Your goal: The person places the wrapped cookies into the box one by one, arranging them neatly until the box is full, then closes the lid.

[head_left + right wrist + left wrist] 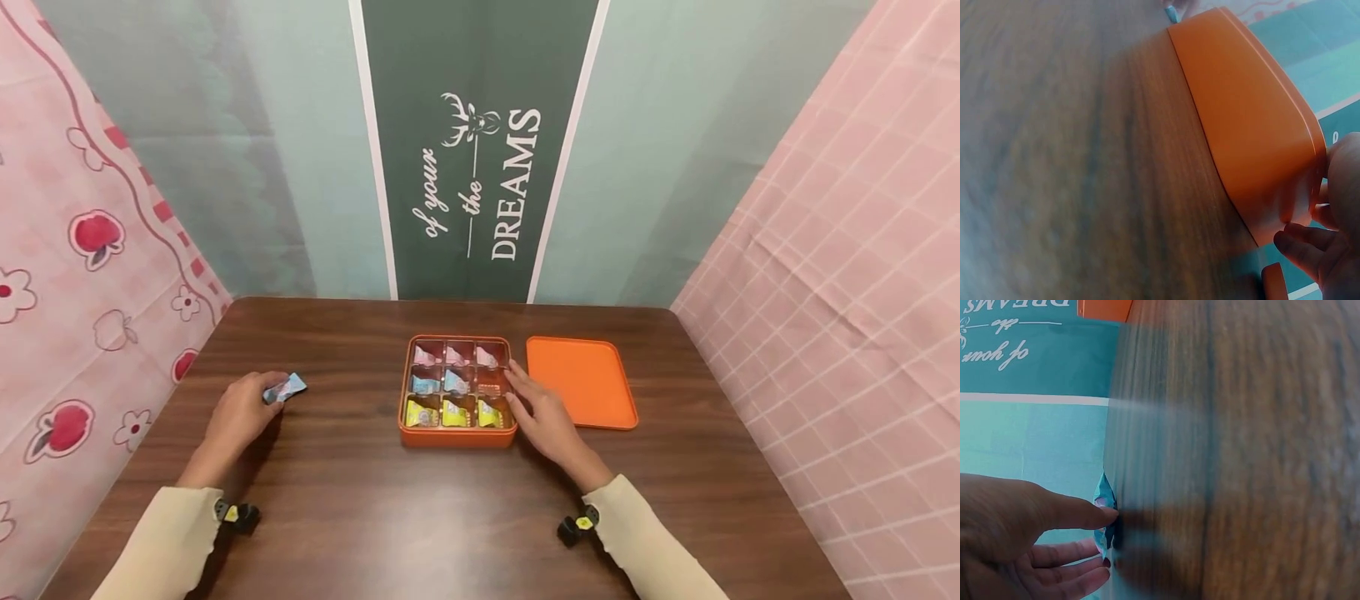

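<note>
On the left of the table, my left hand [243,410] pinches a small blue wrapped candy [286,388] between thumb and fingers. The left wrist view has the candy [1105,515] standing edge-on at the tabletop. At the middle sits an orange box [457,437] with several compartments: pink wrapped candies [455,356] in the back row, blue ones [425,385] in the middle row, yellow ones [454,413] in front. No wrapper shows in the middle row's right compartment. My right hand [547,421] rests its fingers against the box's right side, fingertips touching its wall [1254,119].
An orange lid [581,383] lies flat on the brown wooden table [360,500], just right of the box. Behind the table hangs a green cloth [480,275] with lettering. Pink patterned cloths [832,275] line both sides.
</note>
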Tool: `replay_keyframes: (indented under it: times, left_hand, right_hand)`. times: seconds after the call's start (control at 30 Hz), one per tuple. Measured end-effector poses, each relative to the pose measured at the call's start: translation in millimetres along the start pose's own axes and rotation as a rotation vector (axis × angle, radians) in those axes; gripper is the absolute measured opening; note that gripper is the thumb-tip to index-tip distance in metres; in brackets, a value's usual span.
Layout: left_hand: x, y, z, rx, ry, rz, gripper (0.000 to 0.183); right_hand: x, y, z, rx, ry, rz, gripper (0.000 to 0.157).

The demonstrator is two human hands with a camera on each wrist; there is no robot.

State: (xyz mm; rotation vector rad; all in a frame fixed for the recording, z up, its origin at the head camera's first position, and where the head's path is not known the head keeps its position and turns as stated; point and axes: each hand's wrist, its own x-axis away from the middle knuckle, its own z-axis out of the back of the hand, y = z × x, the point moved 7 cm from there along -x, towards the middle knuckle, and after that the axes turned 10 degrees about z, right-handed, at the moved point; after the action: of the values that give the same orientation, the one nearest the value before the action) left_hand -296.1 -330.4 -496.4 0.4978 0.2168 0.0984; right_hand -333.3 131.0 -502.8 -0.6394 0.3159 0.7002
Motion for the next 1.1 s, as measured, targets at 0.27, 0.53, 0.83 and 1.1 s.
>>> replay_keyframes:
  times: [0.27, 0.53, 0.83, 1.1]
  left_hand:
    - [-0.3, 2.4, 11.5, -0.005, 0.029, -0.089, 0.041]
    - [-4.8, 9.1, 10.0, 0.004, 0.021, -0.115, 0.043]
    - [-1.3, 6.0, 1.2, 0.026, 0.007, -0.079, 0.04]
    - [3.2, 3.0, 0.2, 0.014, 0.005, -0.073, 0.039]
  right_hand:
    - [6, -7, -9.5, -0.025, 0.022, -0.035, 0.048]
    - [1, -2, -4.4, -0.022, 0.017, -0.035, 0.049]
    - [-1, -1, 2.8, 0.011, 0.026, 0.024, 0.048]
    - [1, -3, 0.5, -0.012, -0.006, 0.017, 0.049]
